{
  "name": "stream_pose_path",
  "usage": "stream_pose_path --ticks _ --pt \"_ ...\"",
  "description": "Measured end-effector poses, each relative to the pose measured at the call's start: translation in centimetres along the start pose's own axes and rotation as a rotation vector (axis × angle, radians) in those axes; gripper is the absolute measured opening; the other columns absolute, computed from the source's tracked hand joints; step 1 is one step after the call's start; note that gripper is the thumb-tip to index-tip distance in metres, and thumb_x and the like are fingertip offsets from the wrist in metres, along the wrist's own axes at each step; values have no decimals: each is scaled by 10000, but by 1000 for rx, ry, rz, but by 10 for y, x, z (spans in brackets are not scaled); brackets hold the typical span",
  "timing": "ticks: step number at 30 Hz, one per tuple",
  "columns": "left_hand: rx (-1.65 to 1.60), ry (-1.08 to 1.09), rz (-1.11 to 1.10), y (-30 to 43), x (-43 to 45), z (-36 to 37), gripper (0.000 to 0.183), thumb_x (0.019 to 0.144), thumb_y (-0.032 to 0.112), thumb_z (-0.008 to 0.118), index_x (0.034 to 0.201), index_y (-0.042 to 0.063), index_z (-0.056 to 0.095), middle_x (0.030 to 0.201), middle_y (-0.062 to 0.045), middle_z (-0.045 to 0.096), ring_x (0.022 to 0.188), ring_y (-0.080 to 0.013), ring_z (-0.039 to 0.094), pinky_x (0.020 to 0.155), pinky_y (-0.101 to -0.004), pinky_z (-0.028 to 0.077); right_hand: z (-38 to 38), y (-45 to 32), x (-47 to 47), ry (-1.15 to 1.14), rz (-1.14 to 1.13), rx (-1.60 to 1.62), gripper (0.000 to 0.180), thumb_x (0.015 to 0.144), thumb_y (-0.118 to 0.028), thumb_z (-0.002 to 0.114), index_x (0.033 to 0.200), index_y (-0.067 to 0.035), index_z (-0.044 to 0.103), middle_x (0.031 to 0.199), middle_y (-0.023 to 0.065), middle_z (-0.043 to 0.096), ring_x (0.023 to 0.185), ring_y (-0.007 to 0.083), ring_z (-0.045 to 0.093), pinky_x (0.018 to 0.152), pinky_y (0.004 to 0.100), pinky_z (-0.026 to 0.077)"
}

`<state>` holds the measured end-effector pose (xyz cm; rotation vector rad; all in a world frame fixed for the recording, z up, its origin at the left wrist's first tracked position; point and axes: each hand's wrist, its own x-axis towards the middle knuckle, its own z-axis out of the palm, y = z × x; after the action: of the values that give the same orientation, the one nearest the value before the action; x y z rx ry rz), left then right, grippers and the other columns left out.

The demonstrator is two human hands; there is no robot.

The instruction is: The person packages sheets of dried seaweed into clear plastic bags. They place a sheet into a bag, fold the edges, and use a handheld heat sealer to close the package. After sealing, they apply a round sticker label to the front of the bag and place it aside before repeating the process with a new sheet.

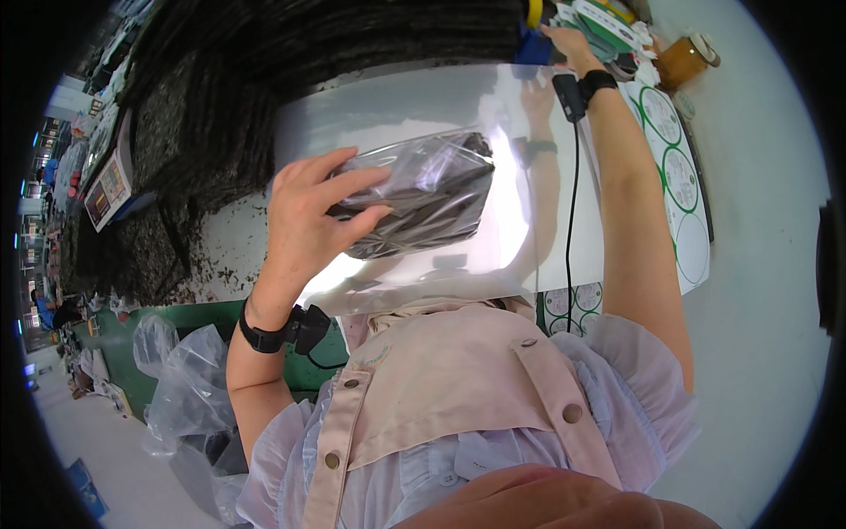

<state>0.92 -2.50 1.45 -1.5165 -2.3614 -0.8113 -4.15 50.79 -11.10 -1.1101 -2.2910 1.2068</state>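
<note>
A clear plastic bag with dark, dried seaweed-like sheets lies on a glossy metal-like sheet. My left hand holds the bag's left end, its thumb and fingers spread over the plastic. Far forward at the upper right, my right hand reaches beside a blue and yellow object, which looks like a tape dispenser. A green and white package is just right of that hand. Some of the right fingers are hidden, so I cannot tell whether they grip anything.
Tall stacks of dark dried sheets fill the left and far side, with crumbs around them. Round green-edged labels lie at the right, near an amber jar. Clear plastic bags hang low at the left. A person in blue sits far off.
</note>
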Motion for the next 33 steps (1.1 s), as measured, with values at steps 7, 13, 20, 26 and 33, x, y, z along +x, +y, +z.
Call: stream_pose_path --ticks 7,13,20,26,33 --pt "-3 -1 -14 -3 1 1 388 564 186 792 940 182 700 1049 -84 631 908 -262 580 828 -358 420 8 -10 -17 -37 26 449 481 785 -238 693 1158 25 540 1292 153 466 1147 318 474 811 464 515" --pt "-10 5 -4 -4 3 3 378 563 198 796 929 191 702 1040 -78 634 882 -260 581 811 -361 423 16 9 -8 23 16 909 325 777 -165 700 1045 -16 592 1124 117 490 1101 273 449 935 525 409" --pt "-4 24 -14 -3 0 3 375 562 196 794 926 192 702 1037 -74 636 888 -260 582 809 -357 423 41 13 -53 313 97 969 215 715 -88 716 876 44 661 882 113 649 832 233 613 746 315 482" --pt "-18 33 -5 -6 1 4 367 567 203 791 924 199 703 1034 -74 636 878 -258 583 800 -351 428 38 52 -38 375 -276 459 245 725 -131 705 921 15 685 895 99 682 789 167 629 743 272 476" --pt "-181 5 -179 -24 18 8 361 651 185 775 990 104 680 937 -103 659 808 -190 635 716 -285 493 38 -20 -138 86 -492 943 222 800 -116 676 955 42 655 804 53 656 692 114 610 667 232 495"
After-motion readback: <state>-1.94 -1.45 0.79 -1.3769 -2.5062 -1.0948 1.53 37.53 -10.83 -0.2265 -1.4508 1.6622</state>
